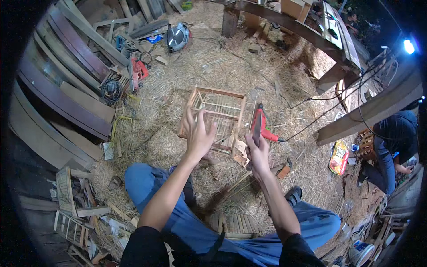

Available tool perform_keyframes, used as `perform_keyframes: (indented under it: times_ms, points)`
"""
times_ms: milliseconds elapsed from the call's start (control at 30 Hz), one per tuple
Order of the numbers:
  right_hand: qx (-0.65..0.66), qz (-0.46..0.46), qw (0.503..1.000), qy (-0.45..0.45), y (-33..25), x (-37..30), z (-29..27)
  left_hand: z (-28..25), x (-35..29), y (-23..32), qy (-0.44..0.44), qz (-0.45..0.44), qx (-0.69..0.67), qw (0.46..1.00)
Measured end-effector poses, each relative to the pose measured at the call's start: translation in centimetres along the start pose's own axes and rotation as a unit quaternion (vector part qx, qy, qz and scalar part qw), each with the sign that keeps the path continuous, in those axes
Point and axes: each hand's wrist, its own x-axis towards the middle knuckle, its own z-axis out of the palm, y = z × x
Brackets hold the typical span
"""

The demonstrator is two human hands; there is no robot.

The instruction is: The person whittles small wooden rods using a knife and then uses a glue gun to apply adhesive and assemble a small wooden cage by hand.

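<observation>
I count one slatted wooden frame [218, 91] in my head view, resting on the ground [155, 115], and I place everything else by it. Of the wearer's two hands, the left hand [199, 138] is over the frame's near left part, its fingers spread and grasping nothing; whether it touches the wood I cannot tell. The right hand [259, 155], by the frame's near right corner, is clenched around one dark, flat-bladed tool [257, 126]. I get one red drill [267, 134] just right of the frame, partly hidden by that blade, one circular saw [179, 37] and one other red tool [139, 69] beyond it to the left, and one coil of cable [111, 90] left of it. For containers, I find one white and blue bucket [362, 252] far to the frame's right on the near side and one yellow and red packet [339, 158] well to its right; I cannot make out what either holds. Straw-like litter covers the ground around the frame. Long boards [66, 107] stand to its left, a heavy wooden bench [307, 30] beyond it to the right, one bright lamp [409, 46] shines farther right, and another person [397, 133] is low down well to the frame's right
</observation>
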Motion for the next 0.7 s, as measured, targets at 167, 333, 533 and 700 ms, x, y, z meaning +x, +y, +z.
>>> perform_keyframes:
  times_ms: [167, 333, 533, 700]
  points:
    - [0.018, 0.014, 0.996, 0.088, 0.2, 4.3, 5.4, -2.5, 1.3, 0.1, -0.035, -0.192, 0.001, 0.981]
    - [0.011, 0.034, 0.997, 0.07, 0.2, 5.6, 4.7, -0.5, 1.1, 0.7, -0.081, -0.188, 0.031, 0.978]
    - [0.086, 0.069, 0.994, 0.019, -1.4, 3.1, 1.9, -0.3, 1.8, -0.5, -0.029, -0.171, -0.062, 0.983]
    - [0.199, 0.057, 0.978, 0.036, -5.8, -0.8, -3.3, -2.7, 1.8, 5.6, -0.079, -0.168, -0.281, 0.942]
